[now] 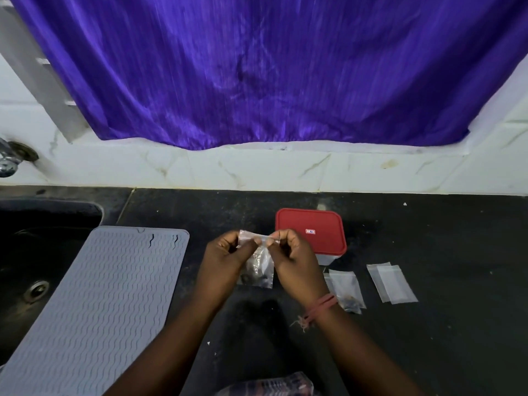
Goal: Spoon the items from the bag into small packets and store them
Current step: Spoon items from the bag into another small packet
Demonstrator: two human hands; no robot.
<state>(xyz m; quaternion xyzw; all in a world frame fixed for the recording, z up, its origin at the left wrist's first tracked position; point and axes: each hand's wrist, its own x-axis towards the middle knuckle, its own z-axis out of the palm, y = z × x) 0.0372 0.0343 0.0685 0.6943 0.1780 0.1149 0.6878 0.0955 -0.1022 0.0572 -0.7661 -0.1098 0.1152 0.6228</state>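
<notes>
While it is held above the dark table (428, 338), one small clear packet (258, 267) is pinched along its top edge by both hands: the left hand (225, 261) grips the left corner between thumb and curled fingers, and the right hand (294, 258) grips the right corner likewise. Dark items are seen gathered at the bottom of the packet. A red thread band (320, 305) is worn on the right wrist.

Just behind the right hand, a container with a red lid (311, 230) is set on the table, its lid on. To the right of the hands, a filled packet (345, 290) with dark contents is laid flat, and further right two empty packets (394, 284) are laid overlapping. At the lower edge, a clear bag (271, 385) is partly seen between the forearms.

To the left, a grey ribbed mat (100, 304) is laid across the edge of a dark sink (28, 267). Behind the table, a white tiled wall (257, 167) and a purple curtain (257, 67) are recorded.
</notes>
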